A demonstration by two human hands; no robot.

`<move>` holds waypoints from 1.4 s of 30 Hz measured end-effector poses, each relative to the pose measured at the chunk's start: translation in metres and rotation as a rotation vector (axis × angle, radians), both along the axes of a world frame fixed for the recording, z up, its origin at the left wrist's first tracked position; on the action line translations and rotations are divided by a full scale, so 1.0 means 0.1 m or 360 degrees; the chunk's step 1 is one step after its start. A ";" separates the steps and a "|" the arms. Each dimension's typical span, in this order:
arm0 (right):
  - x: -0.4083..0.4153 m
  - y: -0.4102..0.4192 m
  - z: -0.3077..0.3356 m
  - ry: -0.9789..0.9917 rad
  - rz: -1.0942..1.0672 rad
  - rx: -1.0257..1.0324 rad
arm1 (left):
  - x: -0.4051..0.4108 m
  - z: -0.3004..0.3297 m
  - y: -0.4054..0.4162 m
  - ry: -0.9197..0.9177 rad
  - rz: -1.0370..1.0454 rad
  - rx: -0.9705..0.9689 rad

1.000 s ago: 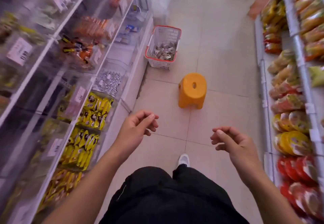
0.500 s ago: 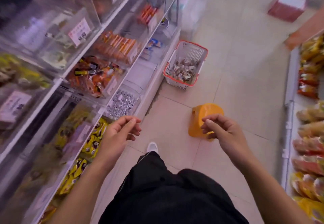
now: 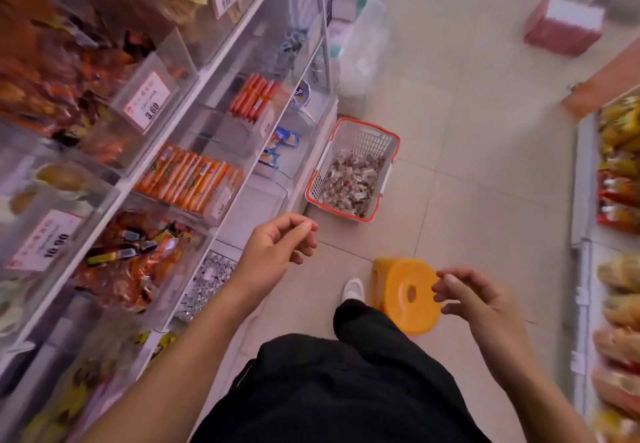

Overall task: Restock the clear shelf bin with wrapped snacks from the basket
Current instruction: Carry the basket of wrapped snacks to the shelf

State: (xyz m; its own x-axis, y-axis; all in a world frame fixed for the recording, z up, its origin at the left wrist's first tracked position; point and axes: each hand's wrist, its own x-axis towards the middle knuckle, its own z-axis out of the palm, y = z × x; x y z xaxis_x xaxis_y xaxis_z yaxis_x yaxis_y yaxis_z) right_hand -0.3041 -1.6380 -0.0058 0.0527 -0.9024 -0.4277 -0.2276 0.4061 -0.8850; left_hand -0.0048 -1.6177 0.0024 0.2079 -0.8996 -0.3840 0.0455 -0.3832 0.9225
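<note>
Ahead, basket [image 3: 353, 168] of blurred snacks [image 3: 351, 179]; both hands' fingers [image 3: 304, 231] loosely curled, empty.

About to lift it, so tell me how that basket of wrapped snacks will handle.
The basket looks like thin plastic lattice, so probably light and a bit flexible. The loose wrapped snacks fill only the bottom and would likely slide if it tilts.

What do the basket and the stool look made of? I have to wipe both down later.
The white lattice basket with red rim looks like moulded plastic, matte: its walls are a regular grid of slots. The round orange stool also looks like plastic, smooth with a slight sheen, one even colour, with a moulded hole in the seat.
</note>
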 end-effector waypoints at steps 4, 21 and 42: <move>0.29 -0.81 0.15 -0.0012 0.0363 -0.0070 | 0.18 0.04 -0.26 -0.0020 0.0120 0.0030; 1.98 -2.56 -0.26 0.0094 0.1246 0.0108 | 1.07 -0.47 -0.76 0.0188 0.0789 0.0194; 1.73 -4.21 -4.57 0.0796 0.1698 0.0732 | -0.16 -4.07 -2.57 0.0378 0.0803 0.1258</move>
State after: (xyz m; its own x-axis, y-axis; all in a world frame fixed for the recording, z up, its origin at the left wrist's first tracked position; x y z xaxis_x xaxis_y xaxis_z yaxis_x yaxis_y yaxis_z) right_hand -0.1308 -2.0588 -0.4626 0.4030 -0.2740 -0.8732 -0.8988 0.0616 -0.4341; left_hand -0.0207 -1.8745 -0.4042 0.3377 -0.1899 -0.9219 0.5268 -0.7736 0.3523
